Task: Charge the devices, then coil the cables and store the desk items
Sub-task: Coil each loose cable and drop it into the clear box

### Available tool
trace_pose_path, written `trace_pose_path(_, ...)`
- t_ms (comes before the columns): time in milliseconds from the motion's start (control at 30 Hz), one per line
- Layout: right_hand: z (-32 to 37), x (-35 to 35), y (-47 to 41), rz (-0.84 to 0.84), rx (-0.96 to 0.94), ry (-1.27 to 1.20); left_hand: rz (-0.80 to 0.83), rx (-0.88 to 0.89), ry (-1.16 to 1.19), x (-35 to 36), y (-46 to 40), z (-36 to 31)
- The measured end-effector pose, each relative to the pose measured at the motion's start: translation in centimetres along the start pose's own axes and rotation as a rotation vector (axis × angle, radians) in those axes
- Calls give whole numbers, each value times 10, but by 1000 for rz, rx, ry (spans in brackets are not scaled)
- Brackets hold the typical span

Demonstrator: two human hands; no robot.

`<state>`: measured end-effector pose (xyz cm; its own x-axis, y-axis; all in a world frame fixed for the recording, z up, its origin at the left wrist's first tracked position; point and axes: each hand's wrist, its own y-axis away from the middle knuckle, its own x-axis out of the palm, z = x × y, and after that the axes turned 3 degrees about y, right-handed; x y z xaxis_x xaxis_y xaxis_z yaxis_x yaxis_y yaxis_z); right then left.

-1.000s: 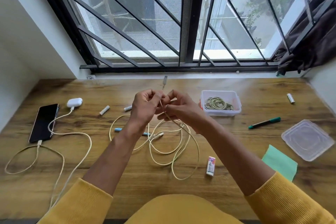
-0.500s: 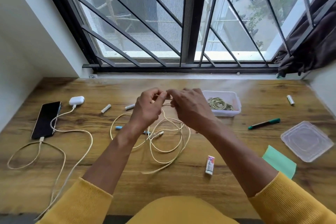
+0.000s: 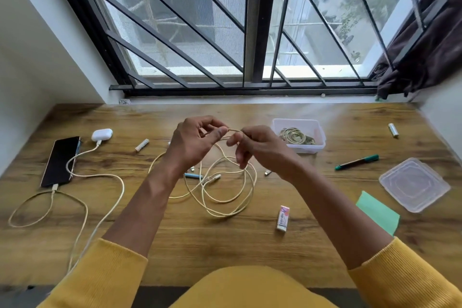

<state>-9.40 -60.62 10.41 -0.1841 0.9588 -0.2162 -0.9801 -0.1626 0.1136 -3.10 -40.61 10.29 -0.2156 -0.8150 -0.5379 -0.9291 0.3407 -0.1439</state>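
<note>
Above the middle of the wooden desk point(image 3: 225, 245), my left hand point(image 3: 192, 145) and my right hand point(image 3: 260, 147) both pinch a cream cable point(image 3: 225, 197) at its top. Its loose loops hang down and lie on the desk below my hands. A black phone point(image 3: 62, 160) lies at the left with a second cream cable point(image 3: 50, 205) plugged into its near end. A white earbud case point(image 3: 101, 134) sits beside the phone, also with a cable point(image 3: 100, 175) plugged in.
A clear tub point(image 3: 315, 145) of rubber bands stands right of my hands; its lid point(image 3: 413, 184) lies at far right. A green marker point(image 3: 357, 162), green paper point(image 3: 377, 212), an eraser point(image 3: 283, 218), a blue pen point(image 3: 193, 176) and two batteries point(image 3: 142, 145) point(image 3: 393, 130) lie scattered.
My hands have drawn the cable's loops smaller and gathered them closer under my fingers. The raised plug end that stood above my hands is no longer up there.
</note>
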Motion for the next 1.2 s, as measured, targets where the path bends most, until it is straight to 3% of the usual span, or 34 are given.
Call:
trace_pose_path(167,10,-6,14,169,26,-642,-33,52,137,5,1,12)
trace_pose_path(300,16,-10,11,214,-106,-868,-36,42,143,25,13,9)
trace_pose_path(367,19,-13,8,201,-160,-853,-32,22,135,36,19,4)
trace_pose_path(533,17,-20,0,-20,-134,-862,14,38,85,48,33,-5)
trace_pose_path(767,0,-11,-9,-260,-120,-707,211,170,-39,46,39,-21)
trace_pose_path(967,-12,1,-10,-236,-163,-341,127,167,-103,27,27,-27)
trace_pose_path(1200,-17,2,0,-11,-96,-128,140,129,-51,-1,9,-27)
